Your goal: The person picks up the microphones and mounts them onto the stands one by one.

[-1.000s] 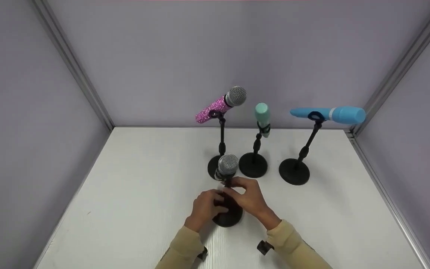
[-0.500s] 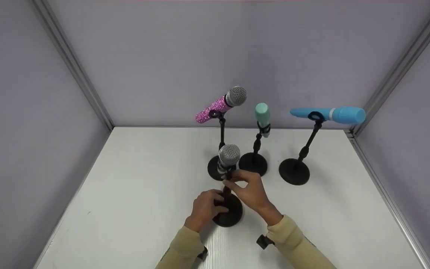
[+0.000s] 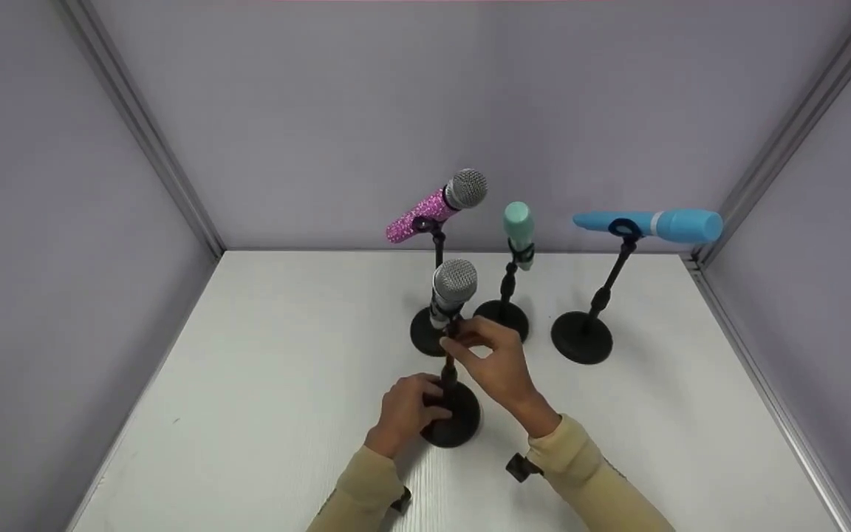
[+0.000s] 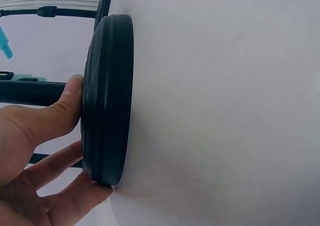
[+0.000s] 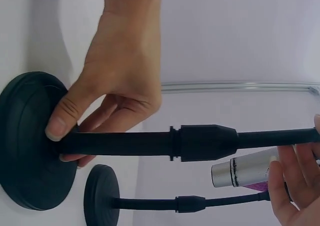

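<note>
A silver microphone (image 3: 455,284) with a mesh head sits tilted atop a black desktop microphone stand (image 3: 461,415), nearest of the stands in the head view. My left hand (image 3: 409,414) holds that stand low down, thumb on the round base and fingers about the pole's foot, as the right wrist view also shows. Just under the microphone, my right hand (image 3: 496,362) pinches the upper pole between thumb and fingers. A thicker sleeve on the pole shows between the two hands in the right wrist view. The holder under the microphone is partly hidden by my right fingers.
Behind stand several more microphones on black stands: a pink glittery one (image 3: 425,214), a mint green one (image 3: 518,225) and a blue one (image 3: 651,224) lying nearly level. The white table (image 3: 270,355) is enclosed by grey walls (image 3: 322,125).
My right hand has risen away from the base, carrying the silver microphone and upper pole up. More pole now shows between my hands. My left hand has stayed at the base.
</note>
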Demonstrator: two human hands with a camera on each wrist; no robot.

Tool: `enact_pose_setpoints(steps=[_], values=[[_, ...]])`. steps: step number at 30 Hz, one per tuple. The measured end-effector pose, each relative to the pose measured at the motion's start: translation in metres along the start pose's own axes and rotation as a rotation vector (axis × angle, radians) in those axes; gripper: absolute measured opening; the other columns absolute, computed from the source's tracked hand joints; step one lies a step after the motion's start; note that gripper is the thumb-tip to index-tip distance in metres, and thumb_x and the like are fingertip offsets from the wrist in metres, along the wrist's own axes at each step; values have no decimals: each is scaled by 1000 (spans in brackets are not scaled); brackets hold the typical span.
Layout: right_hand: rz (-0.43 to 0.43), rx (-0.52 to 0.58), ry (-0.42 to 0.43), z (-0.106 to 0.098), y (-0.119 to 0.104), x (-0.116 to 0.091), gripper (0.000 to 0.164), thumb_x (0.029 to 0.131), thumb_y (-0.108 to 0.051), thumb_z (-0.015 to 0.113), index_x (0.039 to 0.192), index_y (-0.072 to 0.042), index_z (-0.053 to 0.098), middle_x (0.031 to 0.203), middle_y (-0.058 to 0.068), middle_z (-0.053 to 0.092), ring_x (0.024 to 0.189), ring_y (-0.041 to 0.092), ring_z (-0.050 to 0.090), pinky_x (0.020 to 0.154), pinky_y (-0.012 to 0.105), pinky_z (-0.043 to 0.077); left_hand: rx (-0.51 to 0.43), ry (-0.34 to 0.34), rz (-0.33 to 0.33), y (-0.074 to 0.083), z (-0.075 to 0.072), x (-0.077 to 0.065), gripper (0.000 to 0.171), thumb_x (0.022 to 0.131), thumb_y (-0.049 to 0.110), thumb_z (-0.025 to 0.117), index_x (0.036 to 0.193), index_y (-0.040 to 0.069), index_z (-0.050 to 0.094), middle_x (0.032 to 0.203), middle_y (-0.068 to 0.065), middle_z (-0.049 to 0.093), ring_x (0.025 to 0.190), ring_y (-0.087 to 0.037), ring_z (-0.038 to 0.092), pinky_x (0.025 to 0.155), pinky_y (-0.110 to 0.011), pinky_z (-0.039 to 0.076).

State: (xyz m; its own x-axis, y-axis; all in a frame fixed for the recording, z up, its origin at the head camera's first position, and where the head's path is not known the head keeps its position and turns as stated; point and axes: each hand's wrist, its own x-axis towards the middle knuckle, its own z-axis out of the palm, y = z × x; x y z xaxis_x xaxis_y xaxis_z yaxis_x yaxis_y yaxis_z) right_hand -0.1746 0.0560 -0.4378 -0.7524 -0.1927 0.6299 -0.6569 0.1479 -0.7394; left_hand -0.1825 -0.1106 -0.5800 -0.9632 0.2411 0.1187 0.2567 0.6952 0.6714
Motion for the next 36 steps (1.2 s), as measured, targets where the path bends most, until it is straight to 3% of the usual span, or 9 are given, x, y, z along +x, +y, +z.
enact_pose_setpoints(steps=[10,18,25,30,33,36], values=[[-31,11,-2,0,-4,4,10,85,8,77,93,8,71,85,16,73,79,11,72,74,23,61,-5,0,-10,-2,1,1,19,78,19,90,96,13,84,126,-6,75,116,-30,70,95,-51,57],[-17,27,-22,-2,24,2,12,83,8,79,93,3,74,84,15,73,76,12,73,72,21,60,10,14,2,-3,3,3,19,77,21,91,94,15,85,124,-5,75,115,-29,71,95,-49,58],[-5,29,-42,-4,30,1,12,85,0,82,95,-3,76,85,10,75,75,11,73,71,22,60,15,-29,22,-1,-2,1,21,79,20,90,97,12,83,123,-6,75,113,-29,71,93,-49,58],[13,13,-43,-3,27,2,12,83,4,81,94,1,75,83,13,75,75,9,72,71,21,60,-101,-20,34,6,-11,-2,35,80,28,90,106,9,77,118,-8,74,112,-30,70,95,-49,57],[10,19,-42,-3,18,3,11,83,8,79,92,6,74,82,15,74,74,10,72,70,21,60,-224,50,50,13,-16,-3,47,78,37,91,115,16,70,116,-2,73,113,-28,68,98,-50,56],[-3,30,-42,-4,5,5,10,83,10,78,92,8,73,82,17,73,74,11,73,70,21,60,-314,123,108,22,-19,-4,53,78,45,90,118,21,66,112,3,72,109,-21,68,96,-49,56]])
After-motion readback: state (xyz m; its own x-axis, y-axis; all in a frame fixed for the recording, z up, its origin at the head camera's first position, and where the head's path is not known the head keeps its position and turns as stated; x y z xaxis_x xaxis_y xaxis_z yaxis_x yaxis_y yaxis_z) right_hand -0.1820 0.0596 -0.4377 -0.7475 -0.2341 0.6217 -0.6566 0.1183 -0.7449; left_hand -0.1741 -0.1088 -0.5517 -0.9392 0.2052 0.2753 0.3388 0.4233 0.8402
